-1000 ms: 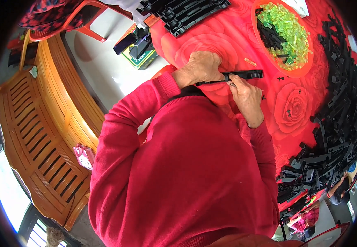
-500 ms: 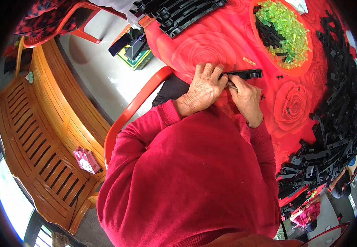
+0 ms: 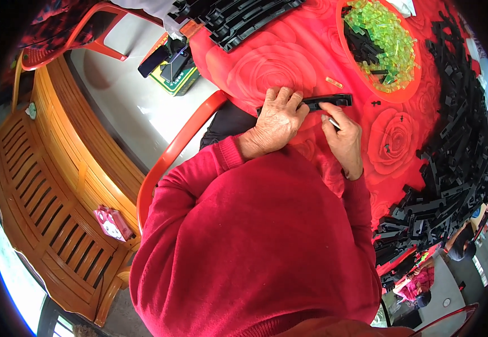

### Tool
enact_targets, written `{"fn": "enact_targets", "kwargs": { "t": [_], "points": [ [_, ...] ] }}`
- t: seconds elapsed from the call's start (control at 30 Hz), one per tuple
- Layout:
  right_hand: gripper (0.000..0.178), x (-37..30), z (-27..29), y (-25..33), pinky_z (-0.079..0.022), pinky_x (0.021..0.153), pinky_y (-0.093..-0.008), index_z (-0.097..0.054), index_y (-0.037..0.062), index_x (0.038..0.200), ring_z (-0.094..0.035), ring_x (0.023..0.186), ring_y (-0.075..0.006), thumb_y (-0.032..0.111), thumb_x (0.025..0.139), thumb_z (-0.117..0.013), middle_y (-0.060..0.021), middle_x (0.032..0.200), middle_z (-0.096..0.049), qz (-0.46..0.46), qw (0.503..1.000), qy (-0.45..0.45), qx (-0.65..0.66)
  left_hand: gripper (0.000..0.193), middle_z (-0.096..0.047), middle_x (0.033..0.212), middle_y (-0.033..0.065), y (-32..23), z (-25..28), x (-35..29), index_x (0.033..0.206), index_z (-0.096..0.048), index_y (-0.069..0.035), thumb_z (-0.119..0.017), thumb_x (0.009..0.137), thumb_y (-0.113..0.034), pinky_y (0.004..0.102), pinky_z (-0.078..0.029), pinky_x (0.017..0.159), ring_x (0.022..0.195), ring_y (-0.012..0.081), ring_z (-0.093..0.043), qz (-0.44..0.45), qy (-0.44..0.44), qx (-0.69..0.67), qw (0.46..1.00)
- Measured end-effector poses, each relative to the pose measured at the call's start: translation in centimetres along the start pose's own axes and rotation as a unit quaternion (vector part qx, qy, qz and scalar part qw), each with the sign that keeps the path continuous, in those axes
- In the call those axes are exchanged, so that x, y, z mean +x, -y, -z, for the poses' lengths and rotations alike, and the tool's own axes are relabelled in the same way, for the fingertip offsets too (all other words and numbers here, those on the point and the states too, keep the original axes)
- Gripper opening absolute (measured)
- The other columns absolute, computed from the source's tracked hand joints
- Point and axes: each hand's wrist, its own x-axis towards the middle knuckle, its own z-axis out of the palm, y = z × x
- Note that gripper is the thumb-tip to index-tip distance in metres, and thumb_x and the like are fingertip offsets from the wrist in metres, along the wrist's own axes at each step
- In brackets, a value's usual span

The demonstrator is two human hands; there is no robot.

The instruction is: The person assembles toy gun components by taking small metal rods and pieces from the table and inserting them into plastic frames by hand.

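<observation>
- My left hand (image 3: 278, 121) lies across the black strip (image 3: 329, 103); I can't tell whether its fingers close on it.
- The strip reaches rightward over the red tablecloth (image 3: 266, 48).
- My right hand (image 3: 344, 137), beside it, pinches a small pale thing (image 3: 333, 122).

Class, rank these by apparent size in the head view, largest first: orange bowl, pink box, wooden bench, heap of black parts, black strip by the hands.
1. Wooden bench
2. Heap of black parts
3. Orange bowl
Last, order unsure: pink box and black strip; the left hand partly covers the strip.
</observation>
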Motion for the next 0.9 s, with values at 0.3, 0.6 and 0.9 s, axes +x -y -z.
{"fn": "enact_targets", "kwargs": {
  "t": [0.3, 0.6, 0.9],
  "points": [
    [0.026, 0.3, -0.2, 0.8, -0.049, 0.059, -0.0385, -0.063, 0.0070, 0.105, -0.065, 0.065, -0.0288, 0.006, 0.079, -0.061, -0.0152, 0.076, -0.065, -0.036, 0.995, 0.067, -0.070, 0.017, -0.056, 0.096, 0.0109, -0.2, -0.6, 0.0, 0.083, -0.062, -0.007, -0.059, 0.071, -0.019, 0.0422, -0.038, 0.081, 0.094, 0.0273, -0.050, 0.024, -0.003, -0.029, 0.999],
    [0.023, 0.9, -0.2, -0.1, -0.043, 0.051, -0.0340, -0.061, 0.0026, 0.101, -0.055, 0.051, -0.0193, 0.006, 0.078, -0.061, -0.0116, 0.059, -0.056, -0.107, 0.990, 0.082, -0.031, 0.016, -0.055, 0.096, 0.0101, -0.8, -1.7, -0.1, 0.082, -0.062, -0.007, -0.060, 0.068, -0.016, 0.0417, -0.037, 0.082, 0.093, 0.0274, -0.049, 0.076, -0.058, -0.066, 0.993],
    [0.015, 1.6, 0.2, -0.8, -0.032, 0.045, -0.0227, -0.059, -0.0033, 0.097, -0.040, 0.052, -0.0038, -0.001, 0.083, -0.056, 0.0052, 0.058, -0.042, -0.212, 0.929, 0.159, 0.260, 0.018, -0.057, 0.101, 0.0087, 0.0, -1.5, -0.1, 0.085, -0.062, -0.007, -0.063, 0.069, -0.013, 0.0389, -0.041, 0.076, 0.091, 0.0266, -0.051, 0.038, -0.037, -0.097, 0.994]
  ]
}}
